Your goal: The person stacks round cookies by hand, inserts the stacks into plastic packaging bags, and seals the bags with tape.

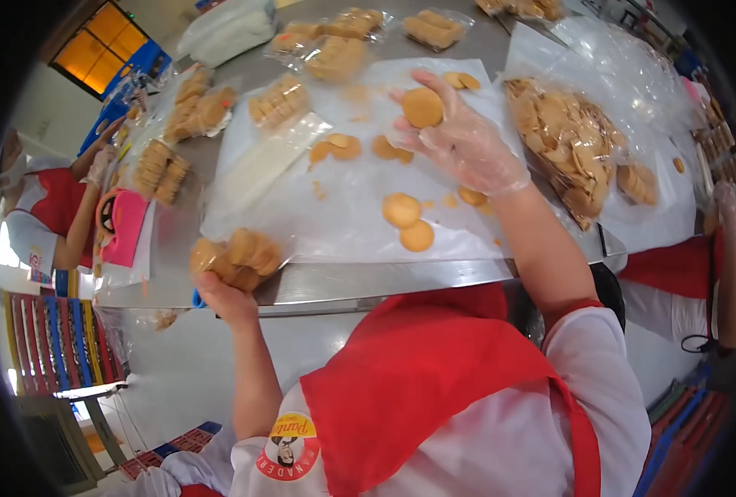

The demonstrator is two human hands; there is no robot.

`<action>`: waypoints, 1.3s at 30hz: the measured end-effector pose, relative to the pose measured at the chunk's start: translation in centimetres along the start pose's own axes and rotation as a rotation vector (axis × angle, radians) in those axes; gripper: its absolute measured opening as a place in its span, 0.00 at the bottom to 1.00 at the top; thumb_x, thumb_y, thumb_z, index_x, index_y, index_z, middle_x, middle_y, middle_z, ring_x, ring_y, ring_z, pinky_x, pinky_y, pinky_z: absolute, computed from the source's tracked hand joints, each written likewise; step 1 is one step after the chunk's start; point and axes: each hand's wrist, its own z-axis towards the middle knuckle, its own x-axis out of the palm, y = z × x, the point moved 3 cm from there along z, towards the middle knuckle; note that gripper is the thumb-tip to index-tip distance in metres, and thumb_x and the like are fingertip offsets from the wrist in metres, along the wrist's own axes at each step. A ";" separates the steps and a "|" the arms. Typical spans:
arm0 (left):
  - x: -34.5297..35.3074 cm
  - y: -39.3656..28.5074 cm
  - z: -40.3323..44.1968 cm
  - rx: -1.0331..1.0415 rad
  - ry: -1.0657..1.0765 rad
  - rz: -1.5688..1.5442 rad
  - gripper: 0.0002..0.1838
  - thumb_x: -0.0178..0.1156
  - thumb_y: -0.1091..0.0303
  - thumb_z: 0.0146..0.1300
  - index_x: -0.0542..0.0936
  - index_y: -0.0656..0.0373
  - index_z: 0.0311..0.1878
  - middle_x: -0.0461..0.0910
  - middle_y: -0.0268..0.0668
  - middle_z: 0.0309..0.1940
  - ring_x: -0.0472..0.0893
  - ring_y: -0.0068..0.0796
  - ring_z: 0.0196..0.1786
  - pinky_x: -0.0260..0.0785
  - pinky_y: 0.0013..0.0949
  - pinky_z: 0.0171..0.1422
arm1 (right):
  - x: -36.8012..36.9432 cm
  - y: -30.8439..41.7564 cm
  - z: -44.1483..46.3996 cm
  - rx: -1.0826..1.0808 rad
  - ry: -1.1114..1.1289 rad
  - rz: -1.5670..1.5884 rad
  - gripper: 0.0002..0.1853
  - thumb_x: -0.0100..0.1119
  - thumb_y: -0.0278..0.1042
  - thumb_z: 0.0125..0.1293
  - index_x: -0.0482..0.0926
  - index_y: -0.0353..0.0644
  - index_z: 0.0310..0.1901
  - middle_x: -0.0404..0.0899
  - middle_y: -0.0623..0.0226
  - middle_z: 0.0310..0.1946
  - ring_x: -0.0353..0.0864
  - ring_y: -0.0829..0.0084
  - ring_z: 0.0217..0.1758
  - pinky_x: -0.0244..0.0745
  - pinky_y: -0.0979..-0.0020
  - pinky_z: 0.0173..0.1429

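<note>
My left hand (229, 300), without a glove, is closed around a clear bag of cookies (252, 251) at the table's near left edge. Stacks of round cookies show through the plastic. Over the white sheet (347, 199), my right hand (476, 153) wears a clear plastic glove. It holds one round brown cookie (423, 108) at its fingers. Beneath and around that hand lie loose cookies: a pair (402, 210) near the front, a small group (335, 147) further left, and another pair (461, 80) beyond the fingers. A flat stack of clear bags (281, 157) lies on the sheet's left side.
Filled cookie bags (335, 56) stand at the back, and more (161, 170) to the left. A large open bag of cookies (567, 137) lies on the right. Co-workers in red aprons (57, 203) stand at both sides. The metal table edge (384, 275) runs before me.
</note>
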 end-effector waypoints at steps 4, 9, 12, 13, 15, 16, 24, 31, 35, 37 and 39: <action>0.3 -0.4 0.1 0.005 -0.056 0.041 0.35 0.45 0.40 0.60 0.64 0.64 0.56 0.70 0.40 0.45 0.72 0.34 0.49 0.65 0.37 0.54 | 0.0 0.1 0.2 0.056 -0.012 0.087 0.33 0.47 0.19 0.53 0.53 0.46 0.63 0.61 0.57 0.58 0.70 0.73 0.47 0.68 0.72 0.55; 0.4 -0.4 0.2 -0.065 -0.106 -0.014 0.35 0.44 0.40 0.61 0.63 0.63 0.57 0.70 0.41 0.46 0.71 0.34 0.49 0.65 0.37 0.54 | -0.7 0.0 0.2 0.113 0.031 0.058 0.22 0.48 0.26 0.59 0.62 0.42 0.56 0.67 0.61 0.47 0.66 0.81 0.33 0.67 0.79 0.37; -0.3 0.2 -0.1 -0.092 -0.126 -0.041 0.34 0.44 0.40 0.60 0.63 0.62 0.57 0.70 0.41 0.46 0.71 0.35 0.49 0.65 0.38 0.54 | -0.8 0.1 0.1 0.057 -0.085 -0.019 0.16 0.48 0.30 0.61 0.65 0.40 0.51 0.68 0.63 0.42 0.63 0.81 0.30 0.62 0.81 0.30; -0.6 0.3 -0.1 -0.096 -0.123 -0.048 0.34 0.45 0.40 0.60 0.63 0.62 0.57 0.70 0.40 0.46 0.71 0.35 0.50 0.65 0.38 0.55 | -1.0 0.1 0.5 0.030 -0.137 -0.045 0.15 0.48 0.31 0.62 0.66 0.40 0.50 0.69 0.63 0.41 0.62 0.81 0.29 0.60 0.81 0.29; -0.4 0.4 0.4 -0.077 -0.115 -0.077 0.33 0.44 0.41 0.61 0.63 0.61 0.57 0.70 0.40 0.47 0.71 0.36 0.51 0.65 0.39 0.56 | -2.2 0.0 1.3 0.037 -0.160 0.173 0.15 0.46 0.31 0.62 0.65 0.40 0.51 0.69 0.64 0.41 0.62 0.79 0.29 0.61 0.80 0.30; -0.4 0.3 0.3 -0.073 -0.106 -0.085 0.32 0.44 0.42 0.62 0.63 0.61 0.56 0.70 0.40 0.48 0.71 0.37 0.52 0.64 0.41 0.57 | -2.8 0.0 1.4 0.045 -0.181 0.287 0.15 0.45 0.31 0.62 0.65 0.40 0.51 0.69 0.64 0.41 0.62 0.78 0.29 0.62 0.80 0.30; 0.1 0.0 0.2 -0.061 -0.085 -0.069 0.35 0.48 0.39 0.58 0.63 0.62 0.56 0.71 0.40 0.44 0.72 0.34 0.48 0.66 0.37 0.53 | -0.3 0.0 0.2 -0.100 -0.078 -1.001 0.19 0.52 0.34 0.59 0.70 0.43 0.52 0.74 0.66 0.40 0.72 0.76 0.37 0.68 0.75 0.44; 0.4 -0.3 0.2 -0.072 -0.083 -0.128 0.35 0.49 0.40 0.58 0.63 0.62 0.55 0.71 0.39 0.43 0.73 0.33 0.47 0.67 0.37 0.52 | 1.9 -3.8 -0.2 -0.246 0.267 -1.984 0.16 0.53 0.34 0.59 0.72 0.48 0.51 0.75 0.64 0.41 0.73 0.78 0.39 0.69 0.77 0.44; 0.2 -0.1 0.2 -0.079 -0.106 -0.147 0.35 0.49 0.40 0.58 0.64 0.63 0.56 0.71 0.39 0.43 0.72 0.32 0.47 0.66 0.36 0.53 | 1.3 -2.3 -0.2 -0.367 0.035 -1.386 0.15 0.54 0.34 0.58 0.72 0.43 0.47 0.76 0.64 0.27 0.76 0.66 0.25 0.70 0.68 0.34; 0.3 -0.3 0.1 -0.078 -0.084 -0.153 0.35 0.49 0.40 0.58 0.63 0.63 0.56 0.71 0.39 0.43 0.72 0.32 0.47 0.66 0.36 0.53 | 1.0 -1.6 0.1 -0.015 -0.065 -0.877 0.17 0.55 0.34 0.57 0.69 0.42 0.49 0.75 0.68 0.26 0.74 0.72 0.24 0.70 0.72 0.34; 0.5 -0.5 0.1 -0.085 -0.080 -0.150 0.35 0.49 0.40 0.58 0.64 0.63 0.56 0.71 0.39 0.43 0.72 0.32 0.47 0.66 0.35 0.53 | 0.9 -1.6 0.0 0.144 -0.103 -0.558 0.21 0.57 0.35 0.56 0.66 0.41 0.52 0.73 0.71 0.26 0.72 0.77 0.25 0.69 0.74 0.35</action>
